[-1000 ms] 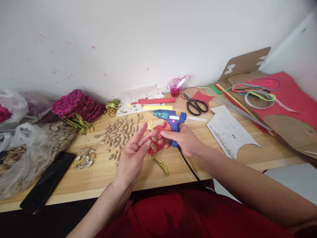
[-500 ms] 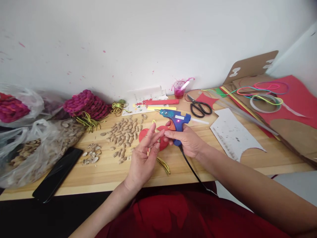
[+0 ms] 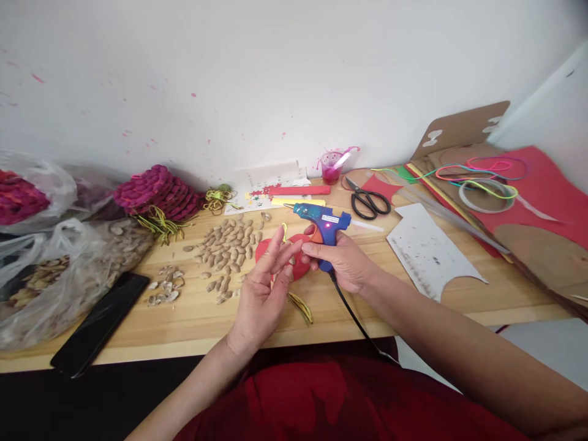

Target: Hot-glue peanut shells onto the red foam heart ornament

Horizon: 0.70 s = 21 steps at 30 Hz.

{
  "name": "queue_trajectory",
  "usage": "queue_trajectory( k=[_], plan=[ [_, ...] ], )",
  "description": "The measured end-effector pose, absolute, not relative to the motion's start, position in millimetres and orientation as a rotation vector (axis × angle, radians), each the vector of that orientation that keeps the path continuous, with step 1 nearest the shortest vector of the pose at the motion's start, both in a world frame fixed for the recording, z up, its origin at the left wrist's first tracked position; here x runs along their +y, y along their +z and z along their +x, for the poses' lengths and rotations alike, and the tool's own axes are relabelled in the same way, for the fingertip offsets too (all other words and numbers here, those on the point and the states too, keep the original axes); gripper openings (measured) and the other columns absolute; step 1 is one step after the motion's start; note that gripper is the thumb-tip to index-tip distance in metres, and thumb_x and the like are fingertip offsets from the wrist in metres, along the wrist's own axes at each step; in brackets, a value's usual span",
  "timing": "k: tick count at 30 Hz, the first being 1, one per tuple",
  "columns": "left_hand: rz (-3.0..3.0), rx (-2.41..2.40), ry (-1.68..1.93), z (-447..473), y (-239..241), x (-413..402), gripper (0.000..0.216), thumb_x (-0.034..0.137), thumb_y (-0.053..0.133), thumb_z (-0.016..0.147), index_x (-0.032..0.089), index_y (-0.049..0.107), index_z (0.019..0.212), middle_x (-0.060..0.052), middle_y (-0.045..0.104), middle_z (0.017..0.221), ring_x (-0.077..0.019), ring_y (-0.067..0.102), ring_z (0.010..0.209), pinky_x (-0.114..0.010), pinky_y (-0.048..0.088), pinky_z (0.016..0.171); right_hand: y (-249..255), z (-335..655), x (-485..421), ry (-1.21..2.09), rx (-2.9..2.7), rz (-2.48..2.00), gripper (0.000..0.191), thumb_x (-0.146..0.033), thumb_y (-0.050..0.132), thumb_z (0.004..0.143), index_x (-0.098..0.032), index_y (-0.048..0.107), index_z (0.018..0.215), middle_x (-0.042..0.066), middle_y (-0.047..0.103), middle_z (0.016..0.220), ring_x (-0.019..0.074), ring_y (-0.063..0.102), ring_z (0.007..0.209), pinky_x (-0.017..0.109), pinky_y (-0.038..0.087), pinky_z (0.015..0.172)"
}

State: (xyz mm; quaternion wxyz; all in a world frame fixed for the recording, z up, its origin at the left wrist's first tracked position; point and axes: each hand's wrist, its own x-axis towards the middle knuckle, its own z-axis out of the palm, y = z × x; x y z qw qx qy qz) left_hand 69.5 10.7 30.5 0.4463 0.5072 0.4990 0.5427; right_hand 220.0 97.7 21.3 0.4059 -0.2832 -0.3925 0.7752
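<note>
My right hand (image 3: 345,263) grips a blue hot glue gun (image 3: 321,222) with its red light on; the nozzle points left and a black cord (image 3: 353,318) runs back toward me. My left hand (image 3: 265,288) is raised beside it, palm up, fingers stretched and touching the right hand's fingertips. Under both hands lies a red foam shape (image 3: 294,260) with a yellow loop and peanut shells stuck on it. A yellow-green tassel (image 3: 301,306) lies just below it on the wooden table (image 3: 193,318).
A pile of peanuts (image 3: 229,242) and broken shells (image 3: 164,291) lie left. Further left are plastic bags (image 3: 55,275), a black phone (image 3: 98,321) and magenta craft pieces (image 3: 156,193). Scissors (image 3: 367,199), a pink cup (image 3: 331,165), white paper (image 3: 429,251), cardboard and red sheets sit right.
My left hand's fingers have drawn in from over the red shape to meet my right hand's fingertips. The view has shifted slightly; the glue gun stays in my right hand.
</note>
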Motion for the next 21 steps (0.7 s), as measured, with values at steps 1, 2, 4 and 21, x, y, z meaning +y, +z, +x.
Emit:
queue_trajectory(
  k=[1, 2, 4, 21],
  plan=[
    [1.223, 1.219, 1.347, 69.1, 30.5, 10.5, 0.067, 0.026, 0.062, 0.097, 0.033, 0.034, 0.157, -0.005, 0.061, 0.145, -0.0187, 0.048, 0.142, -0.037, 0.037, 0.120, 21.5, 219.7, 97.6, 1.954, -0.999, -0.721, 0.029, -0.026, 0.085, 0.073, -0.019, 0.065, 0.093, -0.002, 0.072, 0.068, 0.0131, 0.065, 0.063, 0.023, 0.045, 0.054],
    [1.205, 1.209, 1.352, 68.7, 30.3, 10.1, 0.068, 0.026, 0.062, 0.097, 0.033, 0.032, 0.158, -0.005, 0.061, 0.146, -0.0186, 0.048, 0.143, -0.036, 0.038, 0.119, 21.7, 219.5, 97.6, 1.955, -1.005, -0.733, 0.030, -0.027, 0.086, 0.073, -0.019, 0.065, 0.092, -0.001, 0.072, 0.070, 0.0137, 0.066, 0.064, 0.023, 0.045, 0.054],
    [1.214, 1.214, 1.347, 68.1, 29.5, 9.0, 0.069, 0.027, 0.060, 0.098, 0.034, 0.029, 0.159, -0.005, 0.060, 0.147, -0.0182, 0.048, 0.142, -0.036, 0.036, 0.120, 22.5, 219.3, 97.6, 1.961, -1.005, -0.759, 0.031, -0.028, 0.086, 0.071, -0.018, 0.065, 0.092, 0.000, 0.073, 0.072, 0.0149, 0.068, 0.067, 0.024, 0.045, 0.053],
    [1.443, 1.403, 1.381, 72.3, 35.1, 8.2, 0.063, 0.011, 0.066, 0.090, 0.031, 0.050, 0.148, -0.002, 0.072, 0.129, -0.0188, 0.053, 0.137, -0.042, 0.023, 0.126, 28.2, 221.9, 98.2, 2.002, -0.980, -0.802, 0.031, -0.028, 0.091, 0.063, -0.018, 0.070, 0.083, 0.001, 0.074, 0.071, 0.0157, 0.069, 0.066, 0.023, 0.045, 0.052]
  ],
)
